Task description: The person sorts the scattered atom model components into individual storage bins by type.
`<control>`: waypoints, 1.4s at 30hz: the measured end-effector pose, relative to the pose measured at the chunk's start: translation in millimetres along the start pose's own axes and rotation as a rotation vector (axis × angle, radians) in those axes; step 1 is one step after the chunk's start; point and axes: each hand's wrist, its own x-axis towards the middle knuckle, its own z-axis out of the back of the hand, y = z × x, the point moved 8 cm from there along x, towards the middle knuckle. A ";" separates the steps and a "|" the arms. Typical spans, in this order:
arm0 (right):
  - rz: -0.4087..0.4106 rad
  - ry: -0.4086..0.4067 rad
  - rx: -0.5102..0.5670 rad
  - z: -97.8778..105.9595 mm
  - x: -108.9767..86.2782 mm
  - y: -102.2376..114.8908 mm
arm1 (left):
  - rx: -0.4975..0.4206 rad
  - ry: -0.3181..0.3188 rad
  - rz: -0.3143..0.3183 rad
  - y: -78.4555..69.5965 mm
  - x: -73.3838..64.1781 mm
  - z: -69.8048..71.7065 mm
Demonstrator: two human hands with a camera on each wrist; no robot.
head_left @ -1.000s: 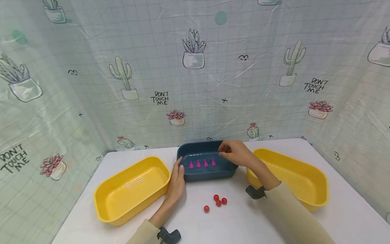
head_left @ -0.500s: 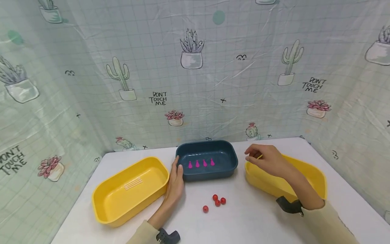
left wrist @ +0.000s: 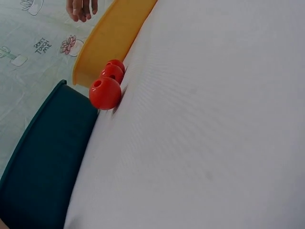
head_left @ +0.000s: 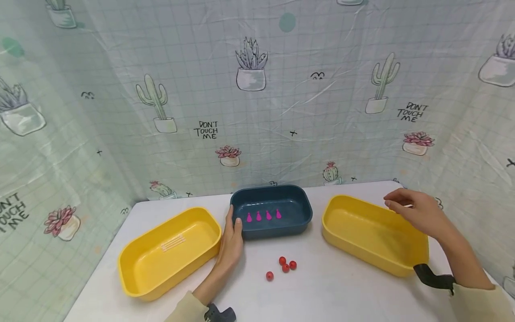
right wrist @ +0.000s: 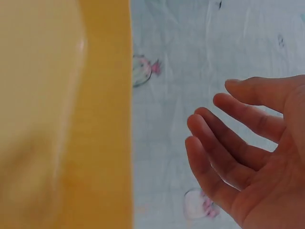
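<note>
My left hand [head_left: 232,239] lies along the left end of a dark blue bin [head_left: 277,232], its fingers straight against the wall. Inside that bin, several small magenta teardrop-shaped pieces [head_left: 259,216] form a row. My right hand [head_left: 422,212] hovers over the far right part of a yellow bin [head_left: 366,232]; in the right wrist view its fingers [right wrist: 217,164] are loosely bent and hold nothing. On the white table in front of the blue bin are several red beads [head_left: 285,268], one set apart to the left. The left wrist view shows holes in these beads [left wrist: 105,94].
Another yellow bin [head_left: 161,281] stands angled at the left, with several thin pale sticks [head_left: 173,243] side by side on its floor. A curtain [head_left: 193,89] printed with cacti hangs behind and at both sides of the white table [head_left: 330,290].
My right hand has moved right, from over the blue bin to over the right yellow bin. My left hand has stayed at the blue bin. The head view has shifted slightly.
</note>
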 end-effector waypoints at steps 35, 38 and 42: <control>-0.155 0.368 0.712 -56.5 -29.6 -122.4 | -0.003 0.105 0.059 -7.0 -61.6 16.0; -0.165 0.354 0.733 -57.3 -26.9 -121.2 | -0.021 0.097 0.060 -8.7 -63.9 15.5; -0.162 0.333 0.748 -58.9 -23.4 -117.6 | -0.099 0.136 0.018 -11.3 -65.5 11.2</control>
